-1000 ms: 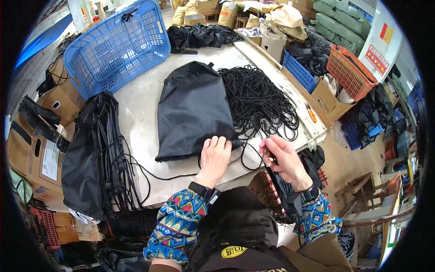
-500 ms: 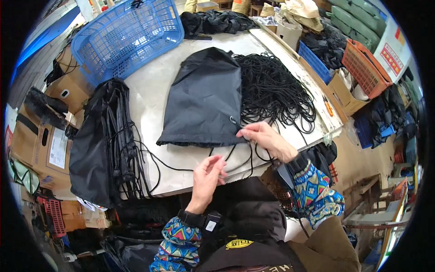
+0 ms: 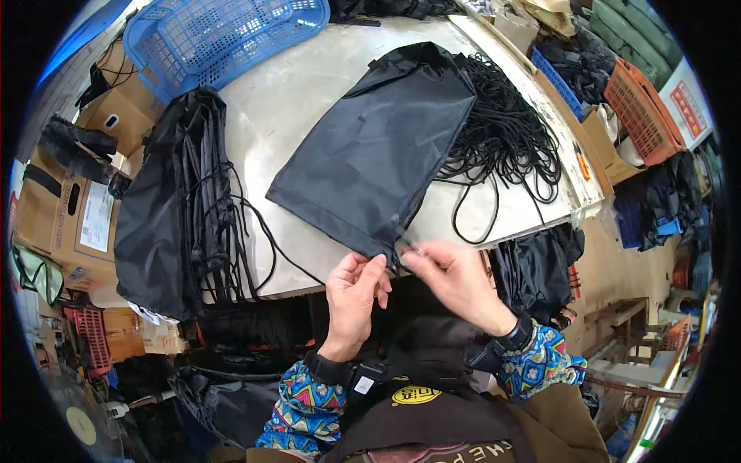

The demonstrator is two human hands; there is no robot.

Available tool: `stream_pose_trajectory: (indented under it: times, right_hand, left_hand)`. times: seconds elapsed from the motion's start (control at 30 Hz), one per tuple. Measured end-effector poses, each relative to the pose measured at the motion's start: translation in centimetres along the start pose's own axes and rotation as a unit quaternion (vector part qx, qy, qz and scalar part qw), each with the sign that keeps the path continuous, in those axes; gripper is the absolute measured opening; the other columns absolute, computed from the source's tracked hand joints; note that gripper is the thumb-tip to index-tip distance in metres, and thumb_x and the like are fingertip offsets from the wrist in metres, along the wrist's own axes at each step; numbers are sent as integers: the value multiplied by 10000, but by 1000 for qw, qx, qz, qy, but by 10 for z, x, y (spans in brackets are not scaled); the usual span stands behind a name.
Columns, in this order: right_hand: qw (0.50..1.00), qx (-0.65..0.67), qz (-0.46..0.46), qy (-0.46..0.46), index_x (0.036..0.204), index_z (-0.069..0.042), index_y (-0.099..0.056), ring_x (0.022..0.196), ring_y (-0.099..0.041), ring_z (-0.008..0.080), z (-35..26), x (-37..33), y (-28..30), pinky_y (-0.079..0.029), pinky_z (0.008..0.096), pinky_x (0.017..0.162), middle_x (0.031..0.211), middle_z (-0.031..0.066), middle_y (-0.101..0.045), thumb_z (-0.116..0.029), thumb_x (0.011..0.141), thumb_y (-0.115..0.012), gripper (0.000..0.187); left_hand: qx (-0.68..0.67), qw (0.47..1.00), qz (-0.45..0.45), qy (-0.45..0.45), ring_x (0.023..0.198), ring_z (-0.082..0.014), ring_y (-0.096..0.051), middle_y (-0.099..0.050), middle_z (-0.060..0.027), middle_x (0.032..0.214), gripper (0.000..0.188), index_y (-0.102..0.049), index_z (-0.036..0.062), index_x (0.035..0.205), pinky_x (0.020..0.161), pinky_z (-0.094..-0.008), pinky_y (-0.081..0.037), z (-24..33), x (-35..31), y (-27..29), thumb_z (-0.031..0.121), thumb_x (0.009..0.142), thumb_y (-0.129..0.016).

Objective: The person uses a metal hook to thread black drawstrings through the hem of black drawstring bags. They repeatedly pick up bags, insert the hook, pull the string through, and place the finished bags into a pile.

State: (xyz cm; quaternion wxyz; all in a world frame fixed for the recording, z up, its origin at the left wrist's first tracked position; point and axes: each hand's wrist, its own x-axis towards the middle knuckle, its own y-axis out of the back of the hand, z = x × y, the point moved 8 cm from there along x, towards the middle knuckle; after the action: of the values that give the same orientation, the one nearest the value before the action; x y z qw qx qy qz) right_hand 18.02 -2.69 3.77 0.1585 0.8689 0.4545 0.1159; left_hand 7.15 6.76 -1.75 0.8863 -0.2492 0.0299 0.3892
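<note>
A flat black fabric bag (image 3: pixel 370 147) lies slanted on the table, its near corner drawn out over the front edge. The thumb and fingers of my left hand (image 3: pixel 352 305) pinch that corner. Just right of it, my right hand (image 3: pixel 463 287) has its thumb and forefinger closed together; a small pale thing at the fingertips is too blurred to name. Beneath the bag's right side, a heap of black cords (image 3: pixel 513 147) spreads out. At the left stands a bundle of folded black bags (image 3: pixel 166 208) with cords trailing from it.
A blue plastic basket (image 3: pixel 224 42) stands at the table's far left, and a cardboard box (image 3: pixel 77 216) is beside the bundle. Along the right side run a wooden edge strip (image 3: pixel 567 139) and an orange crate (image 3: pixel 641 116). Black fabric (image 3: pixel 540 270) hangs below the right corner.
The bag has turned, its near corner pulled toward me past the table edge. My left hand, empty before, now pinches that corner. My right hand has moved down with it.
</note>
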Motion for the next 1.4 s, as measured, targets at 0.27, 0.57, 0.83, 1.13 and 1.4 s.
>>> stream_pose_trajectory:
  times: [0.27, 0.57, 0.83, 1.13, 1.4]
  right_hand:
    - [996, -71, 2, 58, 936, 5, -643, 658, -587, 296, -2, -4, 0, -446, 343, 582, 736, 167, -605, -100, 863, -600, 135]
    - [977, -195, -1, 80, 1088, -28, -575, 693, -619, 357, -8, -31, 11, -484, 397, 563, 816, 182, -637, -98, 880, -561, 220]
    - [959, -263, -76, 70, 982, -19, -568, 640, -597, 348, -11, -32, -5, -449, 402, 520, 714, 165, -598, -76, 864, -559, 131]
    - [981, -129, -93, 114, 886, -11, -535, 710, -608, 378, -3, -21, -24, -486, 441, 589, 730, 183, -604, -82, 855, -503, 84]
    - [976, -111, -170, 77, 908, 6, -575, 771, -556, 415, 8, -45, 48, -442, 463, 654, 750, 223, -576, -213, 911, -529, 224]
  left_hand:
    - [-125, 989, -13, 77, 554, -88, -541, -615, -52, 756, 99, -575, 25, 847, 448, -209, -427, -10, -1, -8, 109, 894, -596]
    - [-128, 988, -10, 81, 618, -116, -587, -649, -90, 826, 128, -575, 34, 839, 461, -213, -457, -16, 3, 1, 142, 884, -628]
    - [-130, 990, 9, 57, 613, -116, -595, -643, -74, 787, 141, -576, 43, 837, 479, -215, -467, -16, 2, 6, 127, 839, -689]
    - [29, 999, 4, 42, 585, -111, -574, -620, -68, 698, 171, -596, -16, 813, 507, -237, -465, -8, -4, -3, 124, 831, -693]
    - [-25, 983, 151, -98, 458, -24, -405, -471, 40, 575, 249, -486, 125, 715, 400, -168, -306, 49, 11, 56, 223, 902, -618]
